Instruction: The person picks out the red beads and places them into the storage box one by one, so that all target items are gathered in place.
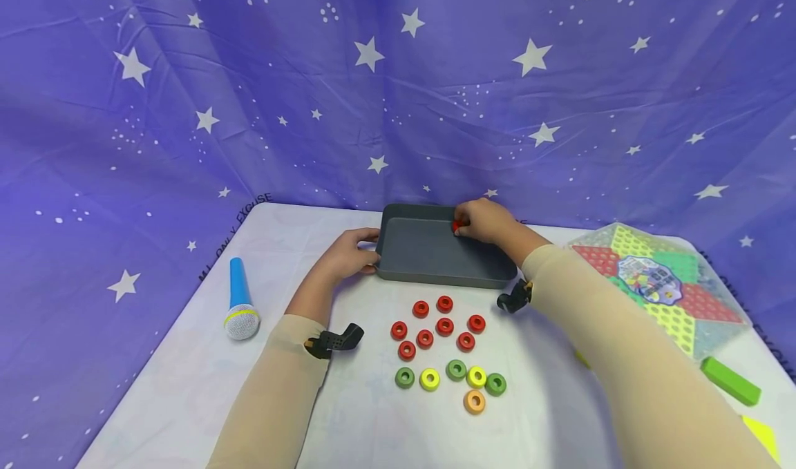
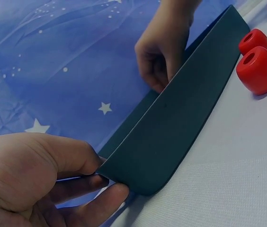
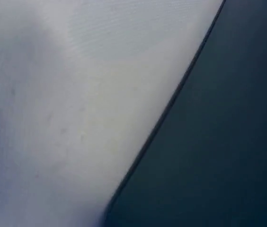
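Red ring (image 1: 457, 226) | pinched between right fingers (image 1: 462, 213), near far-right corner of grey tray (image 1: 423, 248) | left fingers (image 2: 76, 155) gripping its left end

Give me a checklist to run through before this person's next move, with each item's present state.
1. Left hand holding the gray tray: ok, fingers at its left edge.
2. Red ring held by the right hand: ok, pinched in the fingers.
3. Held ring positioned within the tray's outline: ok, near the far right corner.
4. Held ring touching the tray: cannot tell, fingers partly hide it.
5. Right wrist view showing the held ring: not ok, it is out of frame.
6. Other red rings in the tray: not ok, eight lie outside.
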A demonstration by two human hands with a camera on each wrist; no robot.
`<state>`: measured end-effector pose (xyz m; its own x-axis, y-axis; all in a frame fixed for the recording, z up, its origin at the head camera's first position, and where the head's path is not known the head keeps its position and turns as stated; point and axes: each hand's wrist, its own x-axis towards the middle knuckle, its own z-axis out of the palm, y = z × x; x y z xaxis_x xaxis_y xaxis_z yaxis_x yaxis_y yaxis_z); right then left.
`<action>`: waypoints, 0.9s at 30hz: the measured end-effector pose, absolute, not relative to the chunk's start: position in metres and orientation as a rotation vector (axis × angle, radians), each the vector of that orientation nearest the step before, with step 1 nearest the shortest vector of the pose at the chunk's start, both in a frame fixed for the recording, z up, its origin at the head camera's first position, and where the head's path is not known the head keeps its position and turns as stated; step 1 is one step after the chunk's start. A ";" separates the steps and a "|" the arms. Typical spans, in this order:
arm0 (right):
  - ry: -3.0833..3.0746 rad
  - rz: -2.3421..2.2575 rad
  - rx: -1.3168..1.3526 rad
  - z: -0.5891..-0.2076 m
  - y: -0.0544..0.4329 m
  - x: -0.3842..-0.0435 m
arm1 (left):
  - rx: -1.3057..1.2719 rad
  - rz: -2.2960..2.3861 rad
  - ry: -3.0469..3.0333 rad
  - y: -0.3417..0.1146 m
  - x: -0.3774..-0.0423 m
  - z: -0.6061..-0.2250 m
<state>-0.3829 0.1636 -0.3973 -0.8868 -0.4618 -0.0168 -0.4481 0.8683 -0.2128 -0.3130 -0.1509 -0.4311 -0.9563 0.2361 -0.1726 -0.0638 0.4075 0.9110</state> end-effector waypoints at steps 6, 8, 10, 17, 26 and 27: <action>3.023 -0.372 -0.772 -0.382 0.167 -0.378 | 0.155 1.569 2.381 -0.150 -0.312 -0.430; 3.029 -0.430 -0.767 -0.370 0.168 -0.374 | 0.154 1.569 2.384 -0.150 -0.312 -0.429; 3.019 -0.505 -0.763 -0.357 0.170 -0.367 | 0.151 1.570 2.387 -0.150 -0.311 -0.428; 2.952 -0.692 -0.805 -0.330 0.186 -0.320 | 0.158 1.561 2.392 -0.149 -0.310 -0.428; 2.832 -0.799 -0.900 -0.345 0.208 -0.245 | 0.151 1.545 2.407 -0.149 -0.312 -0.431; 2.811 -0.813 -0.912 -0.350 0.210 -0.239 | 0.150 1.546 2.409 -0.149 -0.312 -0.431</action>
<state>-0.2391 0.2095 -0.3502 -0.8204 -0.5650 0.0875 -0.5245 0.6830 -0.5083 -0.3118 -0.1490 -0.4306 -0.9570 0.2327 -0.1732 -0.0606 0.4235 0.9039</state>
